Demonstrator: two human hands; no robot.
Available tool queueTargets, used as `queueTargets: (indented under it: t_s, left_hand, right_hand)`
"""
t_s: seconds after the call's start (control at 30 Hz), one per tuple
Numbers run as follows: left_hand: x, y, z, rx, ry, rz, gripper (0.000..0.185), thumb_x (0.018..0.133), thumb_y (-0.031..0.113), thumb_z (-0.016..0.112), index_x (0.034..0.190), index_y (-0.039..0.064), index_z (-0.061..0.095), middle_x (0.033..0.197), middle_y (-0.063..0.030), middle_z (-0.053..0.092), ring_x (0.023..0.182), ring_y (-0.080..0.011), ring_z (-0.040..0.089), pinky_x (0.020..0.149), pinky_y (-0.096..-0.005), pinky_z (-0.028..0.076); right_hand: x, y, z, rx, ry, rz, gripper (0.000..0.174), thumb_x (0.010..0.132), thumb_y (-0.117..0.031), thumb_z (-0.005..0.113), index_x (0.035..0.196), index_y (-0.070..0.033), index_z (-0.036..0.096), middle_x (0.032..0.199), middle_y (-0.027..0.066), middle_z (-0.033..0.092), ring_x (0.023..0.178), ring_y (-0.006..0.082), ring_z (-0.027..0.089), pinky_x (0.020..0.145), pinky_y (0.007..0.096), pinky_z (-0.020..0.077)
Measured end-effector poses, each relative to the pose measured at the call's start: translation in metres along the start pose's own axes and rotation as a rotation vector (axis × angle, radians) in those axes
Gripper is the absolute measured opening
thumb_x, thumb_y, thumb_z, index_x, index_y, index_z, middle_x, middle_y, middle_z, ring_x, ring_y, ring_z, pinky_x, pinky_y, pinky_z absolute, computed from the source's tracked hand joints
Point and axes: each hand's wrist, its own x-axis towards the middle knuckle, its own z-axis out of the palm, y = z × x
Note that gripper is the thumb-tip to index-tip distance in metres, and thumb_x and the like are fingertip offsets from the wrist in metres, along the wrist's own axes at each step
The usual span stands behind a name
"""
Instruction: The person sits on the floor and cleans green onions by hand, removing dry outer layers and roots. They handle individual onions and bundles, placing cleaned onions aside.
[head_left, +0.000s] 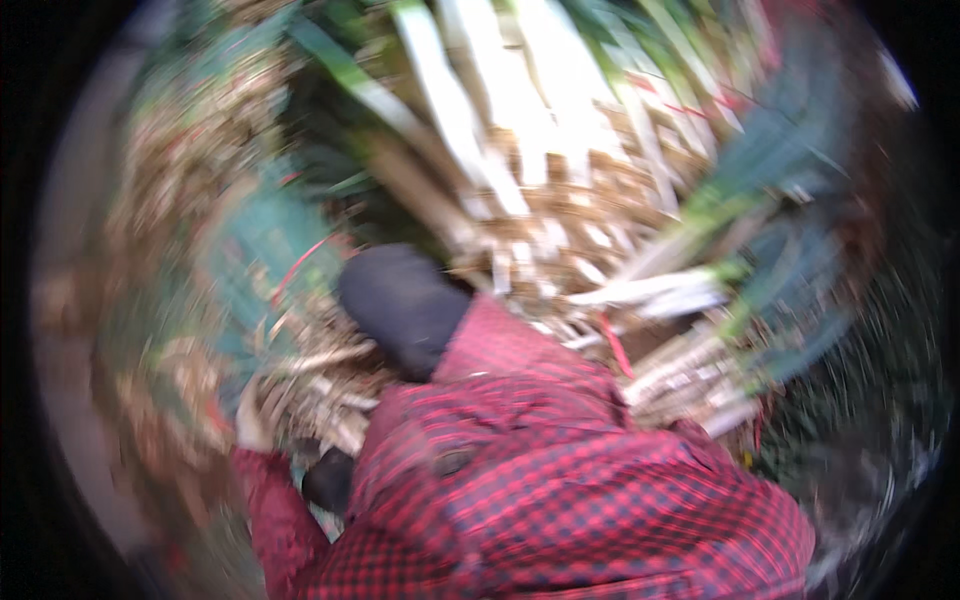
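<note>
My left hand (259, 414) is at the lower left, against a blurred heap of leek-like stalks (341, 409) with pale roots. Its fingers touch the nearest stalks, but blur hides whether they grip any. My right hand is out of view, somewhere beyond the red checked garment (555, 480) I wear. Before me lies a large spread of leeks or big bunching onions (480, 97), their white shafts and brown roots pointing towards me. At the right, more bundles (682, 367) lie with their green leaves turned outward.
My dark shoe (401, 307) stands between the left heap and the middle spread. Red ties show on the right, one red strip (616, 345) among the stalks. Green leaves (262, 247) and dry debris cover the left ground. A pale strip (75, 375) runs along the far left.
</note>
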Motion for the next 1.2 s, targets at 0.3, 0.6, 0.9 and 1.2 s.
queueTargets:
  t_s: [0.3, 0.6, 0.9, 1.2]
  left_hand:
    - [0.029, -0.112, -0.005, -0.093, 0.176, -0.196, 0.059, 0.093, 0.045, 0.067, 0.135, 0.007, 0.052, 0.127, -0.0181, 0.061, 0.104, -0.0283, 0.065, 0.086, -0.0413, 0.055]
    - [0.174, -0.224, 0.009, -0.382, 0.558, -0.52, 0.08, 0.084, 0.046, 0.077, 0.146, 0.011, 0.041, 0.137, -0.0142, 0.05, 0.124, -0.0324, 0.051, 0.098, -0.0498, 0.045]
    - [0.168, -0.197, -0.009, -0.548, 0.901, -0.146, 0.063, 0.085, 0.041, 0.077, 0.131, 0.005, 0.056, 0.101, -0.0071, 0.065, 0.081, -0.0223, 0.061, 0.069, -0.036, 0.05]
    - [-0.032, -0.1, -0.044, -0.846, 0.108, 0.336, 0.052, 0.09, 0.027, 0.072, 0.13, -0.002, 0.058, 0.082, -0.0059, 0.066, 0.066, -0.018, 0.065, 0.063, -0.034, 0.059]
  right_hand:
    - [0.037, 0.057, -0.046, -0.102, 0.006, 0.015, 0.043, 0.088, -0.017, 0.071, 0.125, 0.001, 0.059, 0.116, 0.0139, 0.067, 0.1, 0.0237, 0.063, 0.085, 0.0382, 0.0531]
    - [0.066, -0.005, -0.161, 0.766, 0.14, -0.1, 0.037, 0.095, -0.021, 0.068, 0.126, -0.003, 0.059, 0.12, 0.0105, 0.064, 0.098, 0.0213, 0.061, 0.08, 0.0343, 0.0532]
    - [-0.118, -0.453, -0.149, 0.773, 0.19, -0.853, 0.036, 0.101, -0.015, 0.059, 0.134, -0.001, 0.058, 0.121, 0.011, 0.067, 0.099, 0.0189, 0.067, 0.083, 0.0323, 0.0547]
    - [-0.424, -0.659, 0.041, 0.582, -0.929, -1.337, 0.036, 0.097, -0.017, 0.064, 0.128, 0.0, 0.061, 0.11, 0.0113, 0.07, 0.094, 0.0185, 0.068, 0.081, 0.0304, 0.053]
